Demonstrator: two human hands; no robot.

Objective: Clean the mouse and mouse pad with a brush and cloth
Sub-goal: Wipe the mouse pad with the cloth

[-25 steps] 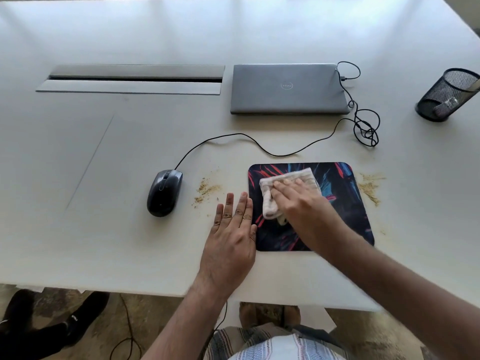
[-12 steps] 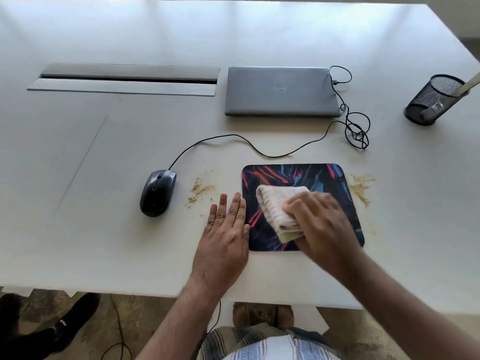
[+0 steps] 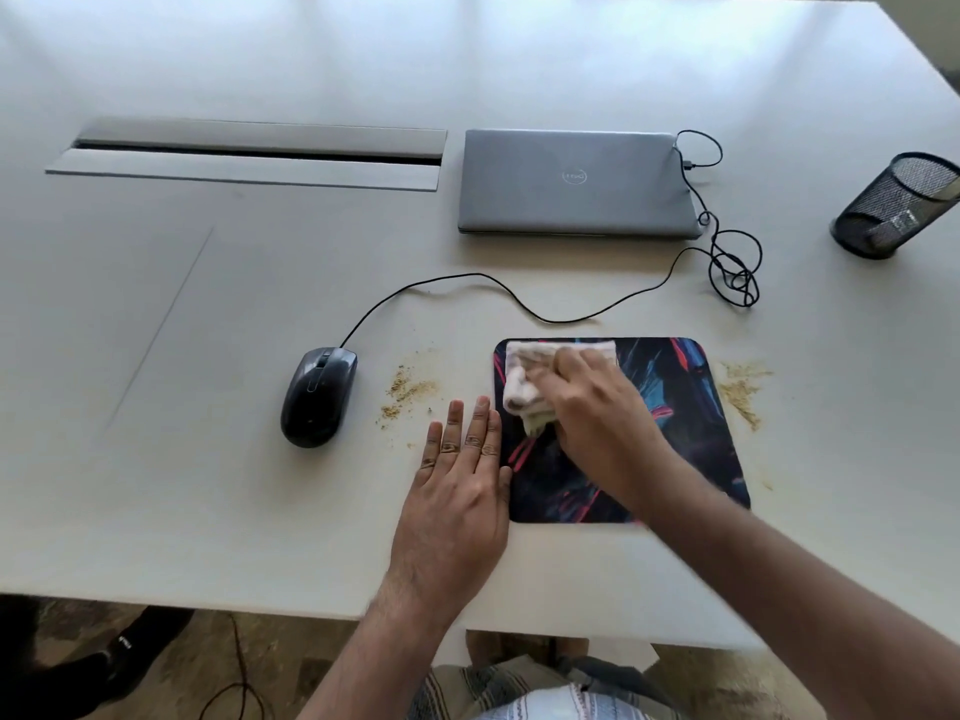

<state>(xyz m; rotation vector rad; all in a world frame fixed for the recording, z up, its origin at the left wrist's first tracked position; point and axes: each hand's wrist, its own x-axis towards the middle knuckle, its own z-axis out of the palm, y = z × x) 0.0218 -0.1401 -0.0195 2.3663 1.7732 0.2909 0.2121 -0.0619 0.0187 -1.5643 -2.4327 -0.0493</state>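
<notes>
At frame centre the right hand [image 3: 597, 407] presses a cloth [image 3: 524, 387] onto the pad's [image 3: 685, 402] upper left, fingers bent over it in a grip. The left hand [image 3: 457, 491] lies flat, fingers straight, on the table [image 3: 208, 485] against the pad's left edge. The mouse [image 3: 318, 396] sits further left, crumbs [image 3: 408, 392] between.

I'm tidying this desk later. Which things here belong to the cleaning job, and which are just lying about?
In the job: patterned dark mouse pad; folded white cloth under the right hand; black corded mouse; left hand flat beside the pad.

Lying about: closed grey laptop; black mesh pen cup.
</notes>
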